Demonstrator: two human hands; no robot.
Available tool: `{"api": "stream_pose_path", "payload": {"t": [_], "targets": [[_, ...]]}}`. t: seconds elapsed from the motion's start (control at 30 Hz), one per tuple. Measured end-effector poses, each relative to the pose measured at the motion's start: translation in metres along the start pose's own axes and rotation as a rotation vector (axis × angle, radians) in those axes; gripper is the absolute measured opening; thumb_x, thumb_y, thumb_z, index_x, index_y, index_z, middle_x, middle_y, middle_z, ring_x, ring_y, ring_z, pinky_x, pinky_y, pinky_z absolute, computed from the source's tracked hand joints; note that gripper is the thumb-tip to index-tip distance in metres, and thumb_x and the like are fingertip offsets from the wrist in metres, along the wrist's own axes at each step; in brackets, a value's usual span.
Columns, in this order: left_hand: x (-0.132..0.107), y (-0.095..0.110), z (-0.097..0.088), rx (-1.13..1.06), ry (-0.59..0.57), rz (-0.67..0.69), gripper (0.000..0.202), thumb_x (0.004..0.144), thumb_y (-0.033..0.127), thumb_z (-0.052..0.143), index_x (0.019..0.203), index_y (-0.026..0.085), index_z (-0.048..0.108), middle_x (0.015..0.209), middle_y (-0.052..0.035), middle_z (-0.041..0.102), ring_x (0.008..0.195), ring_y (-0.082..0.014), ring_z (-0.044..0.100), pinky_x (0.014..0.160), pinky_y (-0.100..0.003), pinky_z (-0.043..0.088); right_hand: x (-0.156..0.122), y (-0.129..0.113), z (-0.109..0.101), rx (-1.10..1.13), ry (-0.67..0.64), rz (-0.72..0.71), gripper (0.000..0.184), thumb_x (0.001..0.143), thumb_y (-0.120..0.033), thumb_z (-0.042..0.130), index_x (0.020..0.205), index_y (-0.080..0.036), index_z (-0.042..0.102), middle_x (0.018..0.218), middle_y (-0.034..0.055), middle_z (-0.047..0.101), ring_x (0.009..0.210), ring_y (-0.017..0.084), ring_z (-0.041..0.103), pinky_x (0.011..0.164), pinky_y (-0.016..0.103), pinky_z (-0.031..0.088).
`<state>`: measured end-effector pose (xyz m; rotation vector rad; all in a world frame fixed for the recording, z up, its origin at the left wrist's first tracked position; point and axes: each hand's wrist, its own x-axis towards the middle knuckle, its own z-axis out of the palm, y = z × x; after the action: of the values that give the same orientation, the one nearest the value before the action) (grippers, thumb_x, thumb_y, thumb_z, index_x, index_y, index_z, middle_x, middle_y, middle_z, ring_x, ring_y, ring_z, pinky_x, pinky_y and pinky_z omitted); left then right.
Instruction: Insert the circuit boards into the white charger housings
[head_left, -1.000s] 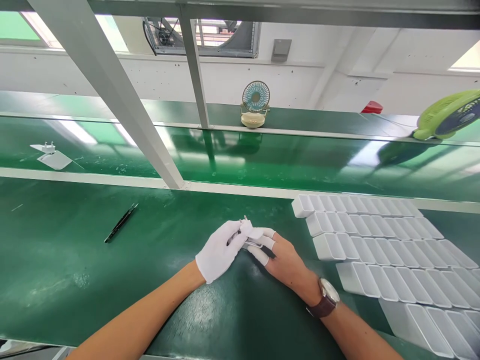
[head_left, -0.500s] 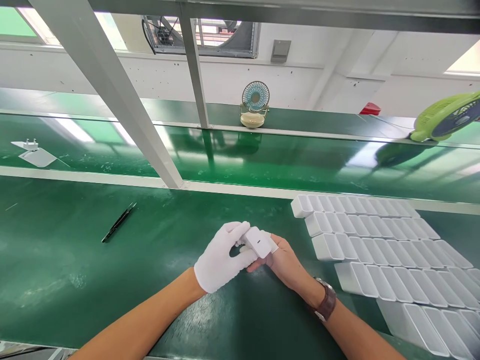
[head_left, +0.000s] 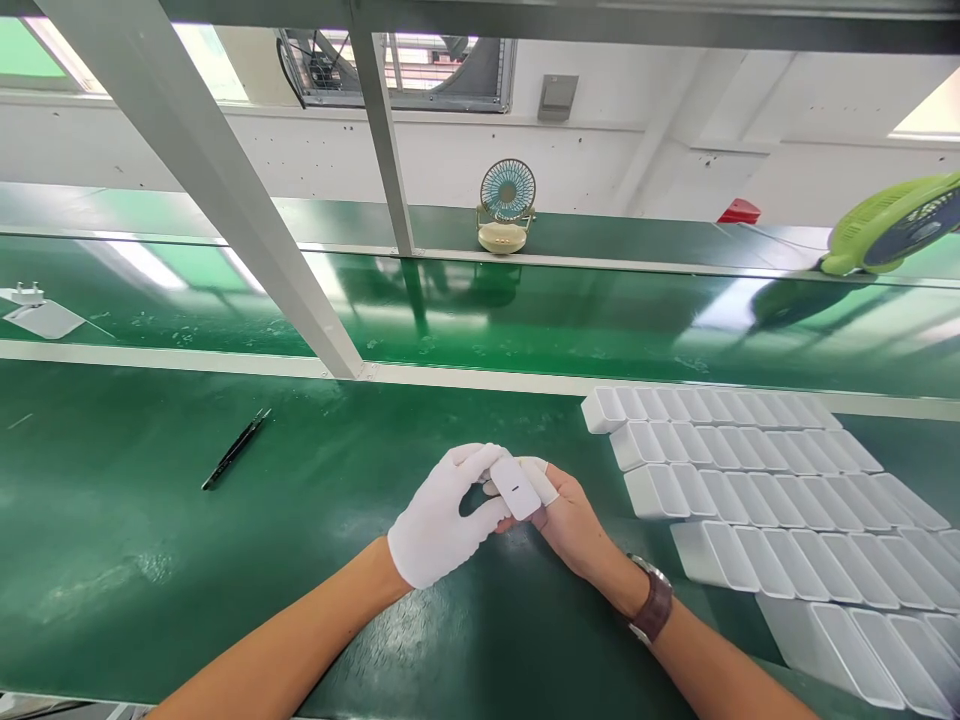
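Between both hands is a white charger block [head_left: 515,488] with a small dark slot in its face, held above the green bench. My left hand [head_left: 448,515], in a white glove, pinches its left side between thumb and fingers. My right hand [head_left: 568,518], bare but for white finger covers, grips the block's right side. Its fingertips are partly hidden behind the block. A watch sits on the right wrist. Black tweezers [head_left: 236,450] lie on the bench to the left, away from both hands.
Rows of white open-topped boxes [head_left: 720,493] fill the bench's right side. A white rail [head_left: 480,376] and slanted post stand beyond the bench. Past them a green belt carries a white plug piece [head_left: 41,315] at far left. A small fan [head_left: 508,205] and a green fan [head_left: 889,225] stand behind.
The charger block has turned slightly in my fingers, and the right fingers have shifted along its edge. The view has tilted a little. Both hands keep nearly the same place.
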<state>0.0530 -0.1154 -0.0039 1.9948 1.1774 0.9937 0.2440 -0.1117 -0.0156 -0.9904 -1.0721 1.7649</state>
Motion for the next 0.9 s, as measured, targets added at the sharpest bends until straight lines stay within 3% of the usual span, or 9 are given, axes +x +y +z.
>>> {"api": "stream_pose_path", "payload": {"t": [0.2,0.53,0.63,0.73,0.8,0.9], "targets": [[0.0007,-0.0012,0.0016,0.019,0.03,0.011,0.06,0.092,0.013,0.067,0.143,0.037,0.046,0.137,-0.0036,0.056,0.126,-0.0201,0.057,0.109,-0.039,0.05,0.0001,0.0006,0.0009,-0.126,0.053,-0.034,0.045,0.101,-0.06,0.046,0.116,-0.024,0.069,0.101,0.0062,0.076,0.083,0.023,0.073,0.067,0.037,0.065],[0.0015,-0.0022,0.0012,0.016,0.045,0.051,0.053,0.096,0.016,0.063,0.142,0.037,0.047,0.138,-0.0027,0.056,0.127,-0.0187,0.056,0.11,-0.038,0.049,0.0011,0.0042,-0.0012,0.152,-0.001,-0.053,0.034,0.1,-0.05,0.055,0.111,-0.022,0.071,0.1,0.006,0.073,0.083,0.021,0.07,0.068,0.036,0.064],[0.0015,-0.0018,-0.0029,0.013,-0.007,0.048,0.049,0.1,0.019,0.055,0.145,0.036,0.046,0.14,-0.0044,0.055,0.129,-0.0197,0.054,0.112,-0.04,0.048,0.0017,0.0055,-0.0011,0.148,-0.003,-0.024,0.034,0.099,-0.05,0.056,0.111,-0.021,0.07,0.096,0.0053,0.072,0.083,0.02,0.069,0.068,0.033,0.061],[0.0024,0.0001,-0.0045,0.046,-0.062,-0.018,0.057,0.095,0.024,0.065,0.147,0.035,0.047,0.143,-0.0061,0.053,0.132,-0.0239,0.052,0.113,-0.043,0.047,0.0021,0.0075,-0.0018,0.127,0.019,-0.022,0.033,0.098,-0.051,0.059,0.112,-0.022,0.07,0.102,0.0052,0.072,0.084,0.019,0.068,0.07,0.031,0.059],[0.0026,0.0009,-0.0036,0.068,-0.075,-0.063,0.061,0.09,0.027,0.071,0.147,0.033,0.049,0.143,-0.0069,0.053,0.132,-0.0261,0.052,0.113,-0.044,0.048,0.0024,0.0082,-0.003,0.085,0.055,-0.058,0.032,0.097,-0.05,0.06,0.114,-0.024,0.069,0.107,0.0048,0.072,0.087,0.019,0.068,0.071,0.03,0.057],[0.002,-0.002,-0.0023,0.072,-0.039,-0.062,0.048,0.094,0.029,0.065,0.141,0.032,0.054,0.141,-0.0064,0.056,0.13,-0.0251,0.055,0.112,-0.042,0.049,0.004,0.0063,-0.0041,-0.015,0.115,-0.145,0.032,0.096,-0.049,0.063,0.116,-0.025,0.07,0.109,0.0047,0.073,0.09,0.019,0.068,0.073,0.03,0.057]]}}
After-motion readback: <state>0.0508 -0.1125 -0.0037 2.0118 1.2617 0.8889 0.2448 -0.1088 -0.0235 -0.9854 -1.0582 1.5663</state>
